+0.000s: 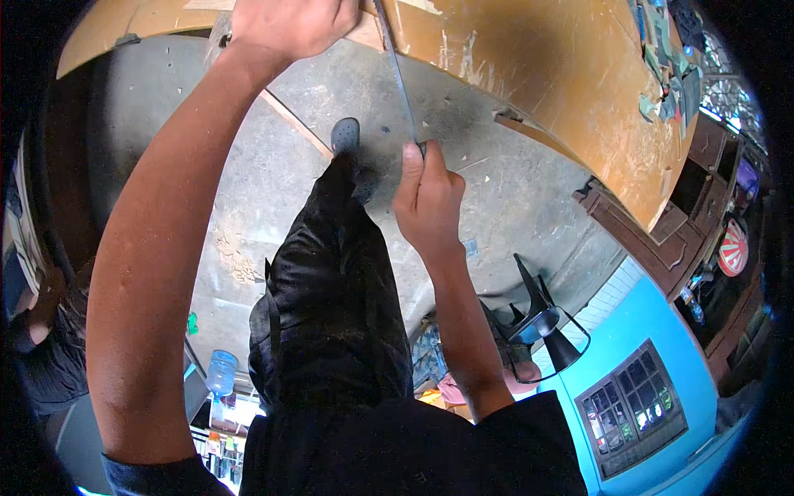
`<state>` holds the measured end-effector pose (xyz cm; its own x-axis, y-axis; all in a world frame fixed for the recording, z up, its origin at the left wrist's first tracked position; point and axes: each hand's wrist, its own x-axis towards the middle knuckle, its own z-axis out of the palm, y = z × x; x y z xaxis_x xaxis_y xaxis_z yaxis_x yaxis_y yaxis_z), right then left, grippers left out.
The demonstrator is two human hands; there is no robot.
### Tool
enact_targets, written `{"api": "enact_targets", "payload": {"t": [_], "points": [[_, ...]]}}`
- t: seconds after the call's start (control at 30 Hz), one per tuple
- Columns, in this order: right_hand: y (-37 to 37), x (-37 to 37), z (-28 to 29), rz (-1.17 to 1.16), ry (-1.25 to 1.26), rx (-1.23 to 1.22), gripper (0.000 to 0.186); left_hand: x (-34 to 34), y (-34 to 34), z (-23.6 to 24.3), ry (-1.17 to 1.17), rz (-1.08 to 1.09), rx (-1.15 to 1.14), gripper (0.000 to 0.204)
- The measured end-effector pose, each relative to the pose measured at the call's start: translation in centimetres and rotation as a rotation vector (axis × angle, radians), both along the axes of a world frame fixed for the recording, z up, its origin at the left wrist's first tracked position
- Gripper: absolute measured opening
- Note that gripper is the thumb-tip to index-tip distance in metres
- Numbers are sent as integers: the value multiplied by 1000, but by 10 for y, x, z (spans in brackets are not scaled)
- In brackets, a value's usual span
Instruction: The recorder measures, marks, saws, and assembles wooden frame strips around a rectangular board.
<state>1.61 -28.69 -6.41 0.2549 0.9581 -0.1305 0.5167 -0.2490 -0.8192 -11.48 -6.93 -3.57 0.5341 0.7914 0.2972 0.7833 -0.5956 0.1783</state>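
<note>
My right hand is closed round the dark handle of a hand saw, thumb laid along the top. The saw's thin blade, seen nearly edge-on, slants up and away to the edge of a worn yellow-brown tabletop. To the left of the blade, my left hand presses down on a pale piece of wood at that edge. The upper border of the picture cuts off its fingers, so their grip does not show. The blade's far end also runs out of view.
A wooden strip slants beneath the table near my shoe. Sawdust lies on the concrete floor. Dark wooden furniture stands right, and a black chair lower right. Another person's dark clothing shows at far left.
</note>
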Motion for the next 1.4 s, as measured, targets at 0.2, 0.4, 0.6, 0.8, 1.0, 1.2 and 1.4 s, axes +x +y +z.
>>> {"api": "enact_targets", "payload": {"t": [0.2, 0.4, 0.6, 0.8, 1.0, 1.2, 1.4], "points": [[3, 0, -2, 24, -52, -7, 24, -2, 2, 2, 5, -42, 32, 17], [53, -10, -2, 38, -113, 3, 29, -2, 0, 0, -4, 12, -24, 18], [2, -3, -1, 79, -123, 55, 30, -7, 0, 8, 20, 7, 50, 18], [55, -9, -2, 70, -162, 18, 26, -8, 6, -17, 23, 12, 8, 21], [28, 6, 7, 60, -161, 10, 27, 0, 7, -13, 35, 20, -23, 20], [18, -2, 6, 71, -126, -27, 29, -5, 2, -11, -21, 110, -61, 19], [63, 1, 2, 94, -199, 59, 28, -1, 5, -19, -9, 17, 62, 18]]}}
